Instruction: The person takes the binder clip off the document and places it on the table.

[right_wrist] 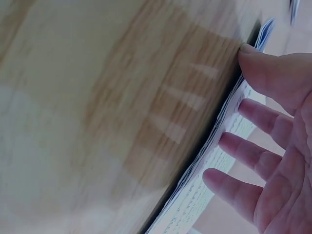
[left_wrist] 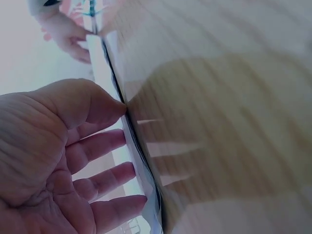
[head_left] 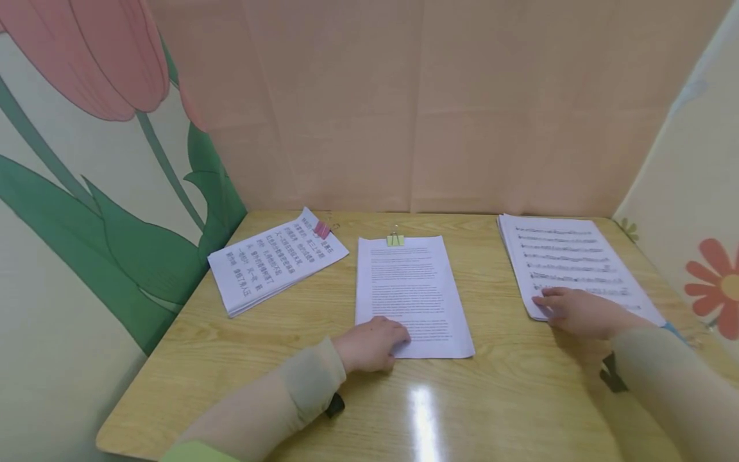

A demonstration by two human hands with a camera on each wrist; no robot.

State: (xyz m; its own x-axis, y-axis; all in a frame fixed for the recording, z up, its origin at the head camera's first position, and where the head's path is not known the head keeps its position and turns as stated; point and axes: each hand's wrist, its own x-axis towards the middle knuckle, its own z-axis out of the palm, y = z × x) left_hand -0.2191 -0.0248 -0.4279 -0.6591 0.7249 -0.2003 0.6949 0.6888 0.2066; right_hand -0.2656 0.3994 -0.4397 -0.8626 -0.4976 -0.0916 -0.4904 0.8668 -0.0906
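Observation:
A stack of printed paper (head_left: 412, 285) lies in the middle of the table, with a yellow-green binder clip (head_left: 395, 240) on its far edge. My left hand (head_left: 372, 343) rests on its near left corner; in the left wrist view the fingers (left_wrist: 105, 180) lie nearly straight on the sheets, thumb at the edge. To the right is a stack of sheet music (head_left: 562, 253). My right hand (head_left: 586, 312) touches its near edge, and the right wrist view has the fingers (right_wrist: 243, 151) spread over the pages with the thumb at the stack's side.
At the left, a stack of pages with large characters (head_left: 271, 266) lies askew, a pink binder clip (head_left: 322, 229) at its far corner. Something blue (head_left: 674, 332) shows by the sheet music's near right corner. Printed cloth walls (head_left: 416, 115) enclose the wooden table (head_left: 479, 398).

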